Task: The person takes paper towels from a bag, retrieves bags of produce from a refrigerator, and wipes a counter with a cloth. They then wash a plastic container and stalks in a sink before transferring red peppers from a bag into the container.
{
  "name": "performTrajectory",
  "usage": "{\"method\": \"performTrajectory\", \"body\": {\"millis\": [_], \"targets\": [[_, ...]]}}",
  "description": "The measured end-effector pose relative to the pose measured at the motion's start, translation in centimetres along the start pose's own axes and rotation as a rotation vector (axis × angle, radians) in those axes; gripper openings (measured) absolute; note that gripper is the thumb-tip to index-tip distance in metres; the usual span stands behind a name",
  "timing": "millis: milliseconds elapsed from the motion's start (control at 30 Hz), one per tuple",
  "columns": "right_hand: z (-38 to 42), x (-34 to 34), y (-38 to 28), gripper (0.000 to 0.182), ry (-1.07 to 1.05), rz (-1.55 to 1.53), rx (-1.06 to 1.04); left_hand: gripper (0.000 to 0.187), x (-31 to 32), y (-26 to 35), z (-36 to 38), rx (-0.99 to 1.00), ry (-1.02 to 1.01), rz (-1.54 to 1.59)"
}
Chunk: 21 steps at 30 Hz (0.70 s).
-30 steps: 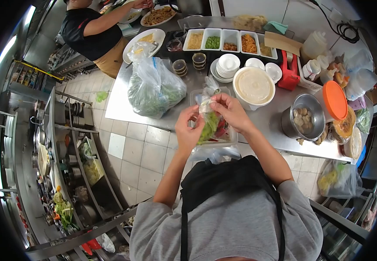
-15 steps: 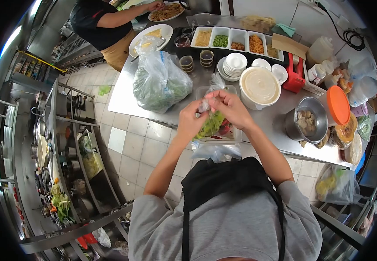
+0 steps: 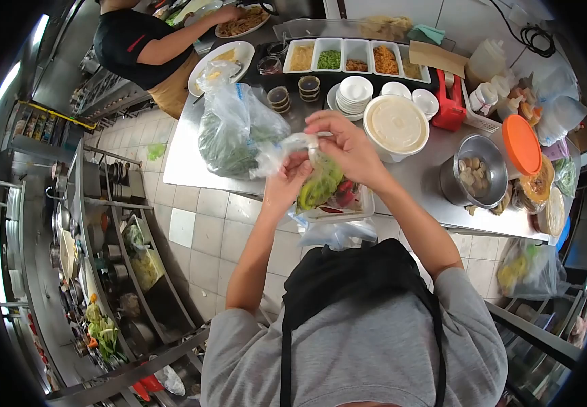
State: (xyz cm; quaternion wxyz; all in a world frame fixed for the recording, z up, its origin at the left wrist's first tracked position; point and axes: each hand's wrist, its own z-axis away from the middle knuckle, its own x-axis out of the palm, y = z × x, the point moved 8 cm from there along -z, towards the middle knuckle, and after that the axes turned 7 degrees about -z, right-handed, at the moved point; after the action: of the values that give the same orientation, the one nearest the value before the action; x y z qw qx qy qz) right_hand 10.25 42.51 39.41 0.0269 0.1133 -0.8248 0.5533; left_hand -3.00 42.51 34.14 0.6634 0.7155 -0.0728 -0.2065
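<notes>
A clear plastic bag (image 3: 320,186) with green leafy vegetables inside is between my hands, its loose top spread out to the left. My left hand (image 3: 287,180) is closed around the gathered neck from the left. From the right, my right hand (image 3: 344,146) curls its fingers on the same neck, slightly higher. Beneath the bag is a clear plastic container (image 3: 365,203) with red pieces in it, partly hidden by the bag and my hands. Close to my left hand stands a large plastic bag of greens (image 3: 236,139).
White tubs of toppings (image 3: 329,57) line the counter's back. A lidded round tub (image 3: 396,125), stacked small bowls (image 3: 356,91) and a red tape dispenser (image 3: 449,105) stand right of my hands. Farther right is a metal pot (image 3: 487,146). Another person (image 3: 131,47) works at upper left.
The bag's loose top has swung from upright to the left. My hands have shifted from pinching close together to slightly apart, the right one higher. The view has shifted slightly.
</notes>
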Motion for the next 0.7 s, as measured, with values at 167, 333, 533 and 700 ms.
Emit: {"method": "performTrajectory", "body": {"millis": [167,333,533,700], "targets": [[1.0,-0.9,0.1,0.021,0.059,0.517,0.129,0.037,-0.6,1.5,-1.4,-0.077,0.007,0.344],[2.8,-1.2,1.9,0.017,-0.09,0.615,-0.059,0.02,0.2,2.0,-0.9,-0.009,-0.102,-0.072],[1.8,-0.3,-1.4,0.017,-0.152,0.685,-0.187,0.012,-1.9,3.9,-0.8,0.039,0.094,0.096],[-1.3,-1.8,-5.3,0.014,0.081,0.452,-0.251,0.015,-6.3,6.1,0.5,0.069,0.319,0.366]]}}
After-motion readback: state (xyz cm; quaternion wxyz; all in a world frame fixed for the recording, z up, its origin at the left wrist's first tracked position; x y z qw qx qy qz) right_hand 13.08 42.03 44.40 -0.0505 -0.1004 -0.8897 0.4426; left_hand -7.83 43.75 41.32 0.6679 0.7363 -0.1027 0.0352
